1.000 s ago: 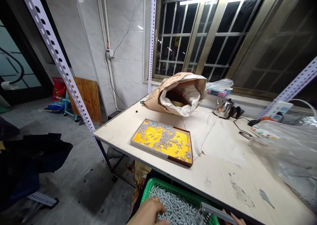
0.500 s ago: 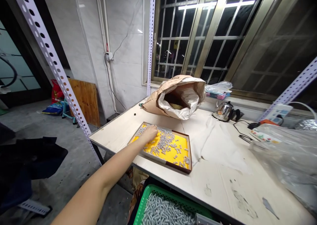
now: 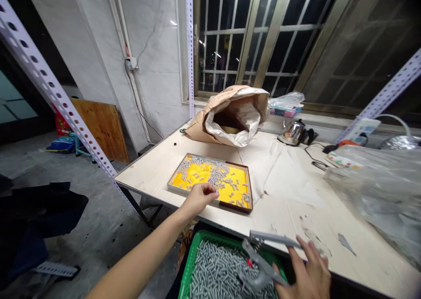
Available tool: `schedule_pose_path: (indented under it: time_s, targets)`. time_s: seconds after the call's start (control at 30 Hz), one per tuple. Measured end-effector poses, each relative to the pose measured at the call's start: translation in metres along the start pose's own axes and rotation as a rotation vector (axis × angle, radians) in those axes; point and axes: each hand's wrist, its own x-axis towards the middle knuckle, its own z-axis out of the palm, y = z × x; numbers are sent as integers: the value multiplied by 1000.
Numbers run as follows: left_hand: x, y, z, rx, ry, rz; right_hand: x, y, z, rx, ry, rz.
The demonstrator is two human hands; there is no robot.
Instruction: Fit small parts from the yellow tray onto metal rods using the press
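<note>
My left hand (image 3: 201, 198) is over the near edge of a shallow box (image 3: 250, 189) with a yellow bottom. Its thumb and fingers are pinched together; anything between them is too small to make out. Small silver metal fasteners (image 3: 219, 176) lie scattered and heaped in the box. At the lower right, my right hand (image 3: 309, 268) has its fingers around grey spring-loaded pliers (image 3: 263, 268) with a red part, their handles spread. Below the pliers is a green plastic basket (image 3: 189, 264) full of similar silver fasteners (image 3: 213, 268).
A large brown paper sack (image 3: 204, 119) lies open-mouthed behind the box. A metal kettle (image 3: 294, 132), a cable (image 3: 317, 160) and clear plastic sheeting (image 3: 371, 198) occupy the table's right side. A perforated metal post (image 3: 66, 101) rises by the left corner.
My left hand has drawn back from the middle of the box to its near edge. My right hand has come into view with the pliers, above the basket. The view has tilted down slightly.
</note>
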Motion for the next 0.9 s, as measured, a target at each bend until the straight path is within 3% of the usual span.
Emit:
schedule_pose_path:
  time_s: [0.13,0.23,0.33,0.57,0.73,0.9]
  targets:
    - [-69,8,31,-548,-89,-259,38,-10,-7,-12,-90,50]
    - [-94,10,48,-680,-77,-362,53,-19,-11,-27,-148,35]
    - [-103,10,59,-719,-79,-392,56,-26,-14,-28,-184,21]
    - [-107,16,57,-561,-190,-370,50,-35,-19,2,-218,18]
    - [-105,14,52,-264,-195,-251,44,-40,-18,13,-250,35]
    - [-103,15,49,-143,-200,-204,42,-42,-20,34,-263,60]
